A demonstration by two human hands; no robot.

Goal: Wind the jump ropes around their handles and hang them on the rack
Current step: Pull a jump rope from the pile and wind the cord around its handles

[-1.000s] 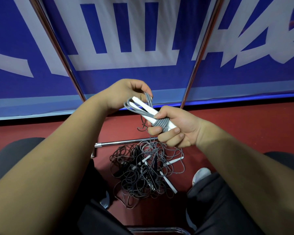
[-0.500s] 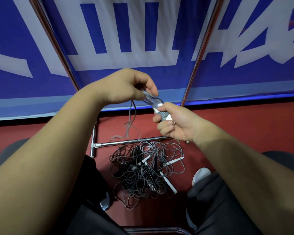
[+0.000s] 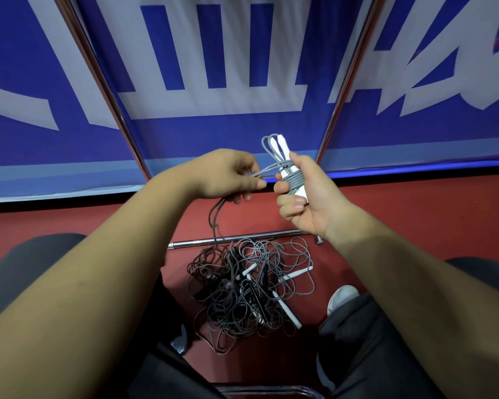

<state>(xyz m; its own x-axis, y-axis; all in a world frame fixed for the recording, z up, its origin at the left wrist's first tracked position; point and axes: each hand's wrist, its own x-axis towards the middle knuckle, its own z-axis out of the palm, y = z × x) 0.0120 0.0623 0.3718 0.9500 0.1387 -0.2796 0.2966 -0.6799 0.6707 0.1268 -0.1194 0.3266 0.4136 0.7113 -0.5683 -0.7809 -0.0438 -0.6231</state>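
Note:
My right hand (image 3: 303, 197) grips a pair of white jump rope handles (image 3: 283, 148) held upright, with several turns of grey cord (image 3: 293, 180) wound round them. My left hand (image 3: 228, 177) pinches the taut free strand of that cord just left of the handles; the slack hangs down from the hand toward the floor. A tangled pile of grey jump ropes (image 3: 248, 289) with white handles lies on the red floor between my knees. The chrome rack's slanted poles (image 3: 349, 79) rise behind my hands, and its low crossbar (image 3: 231, 240) runs just beyond the pile.
A blue and white banner (image 3: 208, 53) fills the background behind the rack. My legs in dark trousers flank the pile, with a grey shoe (image 3: 342, 298) at its right. A chrome bar (image 3: 265, 390) shows at the bottom edge.
My right hand has turned the handles upright and lifted them. My left hand has dropped lower and to the left, drawing the cord out sideways across the handles.

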